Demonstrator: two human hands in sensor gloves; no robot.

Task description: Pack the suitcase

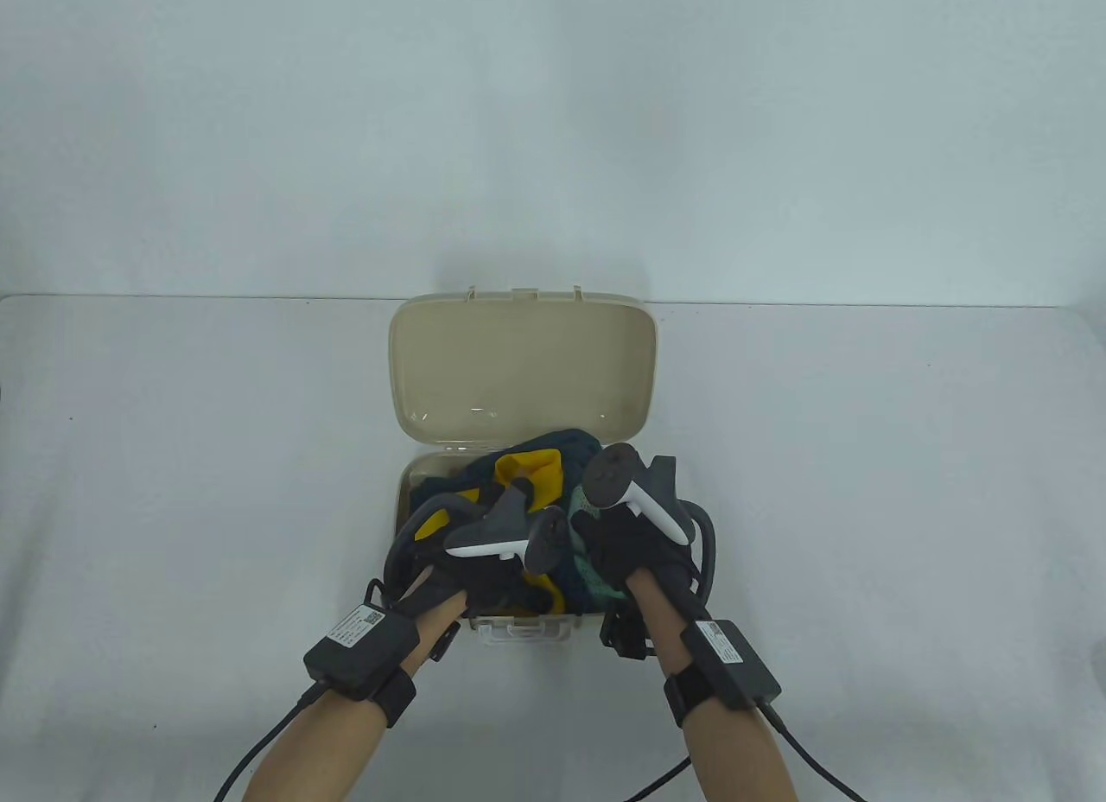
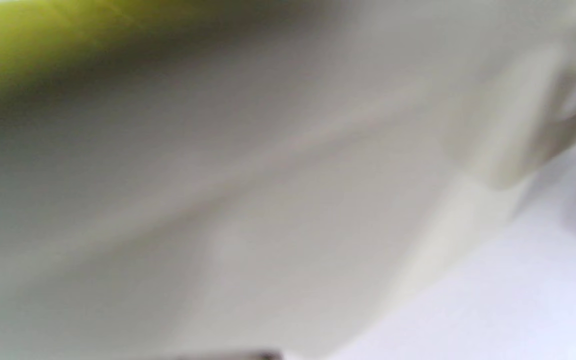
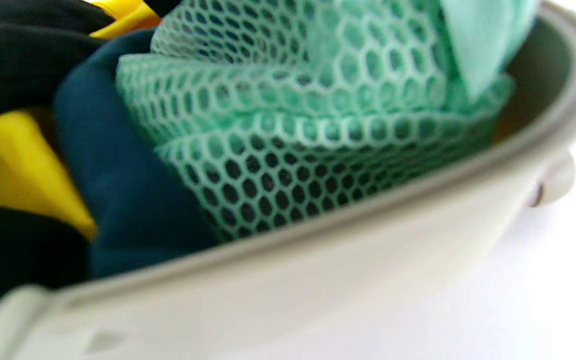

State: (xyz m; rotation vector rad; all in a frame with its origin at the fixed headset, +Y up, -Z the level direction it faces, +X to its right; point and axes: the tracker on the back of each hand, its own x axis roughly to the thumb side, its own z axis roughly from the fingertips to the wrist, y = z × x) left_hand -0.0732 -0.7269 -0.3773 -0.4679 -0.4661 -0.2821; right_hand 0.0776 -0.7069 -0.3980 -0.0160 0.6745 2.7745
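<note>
A small beige suitcase point(image 1: 518, 631) stands open on the table with its lid point(image 1: 518, 361) raised at the back. A dark navy and yellow garment point(image 1: 540, 472) is bunched inside, with a green mesh cloth point(image 1: 581, 506) at its right side. My left hand point(image 1: 484, 570) rests on the garment at the front left of the case. My right hand point(image 1: 631, 544) rests on the mesh cloth at the front right. The trackers hide the fingers of both hands. The right wrist view shows the mesh point(image 3: 318, 125), the navy cloth point(image 3: 123, 190) and the case rim point(image 3: 368, 225) close up.
The white table point(image 1: 864, 491) spreads to both sides of the case, against a white back wall. The left wrist view is a blur of the beige case wall point(image 2: 268, 200), a yellow patch point(image 2: 18, 40) and the table point(image 2: 518, 300). Cables trail from both wrists.
</note>
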